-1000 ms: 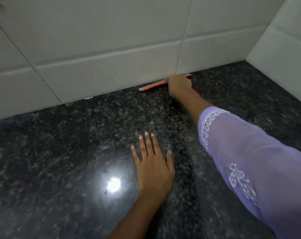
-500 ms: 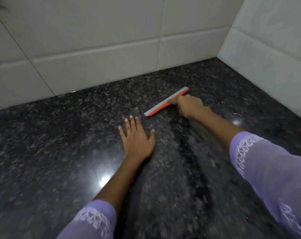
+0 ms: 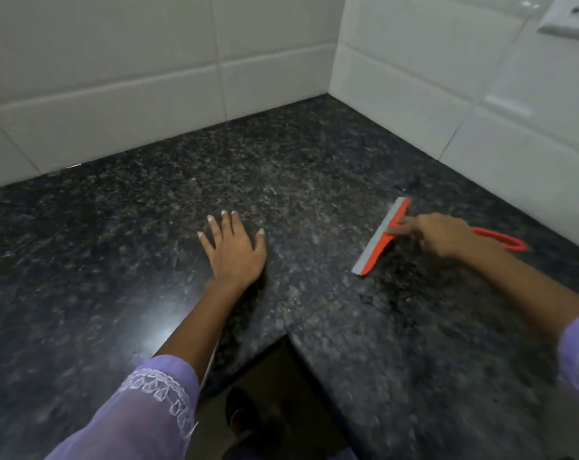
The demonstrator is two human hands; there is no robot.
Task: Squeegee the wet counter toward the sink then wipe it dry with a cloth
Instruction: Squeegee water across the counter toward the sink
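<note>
1 squeegee [image 3: 381, 238] under right hand [image 3: 447, 235]; left hand [image 3: 235, 252] flat on counter [image 3: 314, 167]

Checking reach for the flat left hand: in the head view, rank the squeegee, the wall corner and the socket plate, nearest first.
From the left hand:
1. squeegee, to its right on the counter.
2. wall corner, beyond and right.
3. socket plate, far upper right on the side wall.

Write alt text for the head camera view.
A person's right hand grips an orange squeegee on a dark speckled granite counter, blade down. The left hand rests flat beside it, fingers spread, and white wall tiles meet in the corner behind.
</note>
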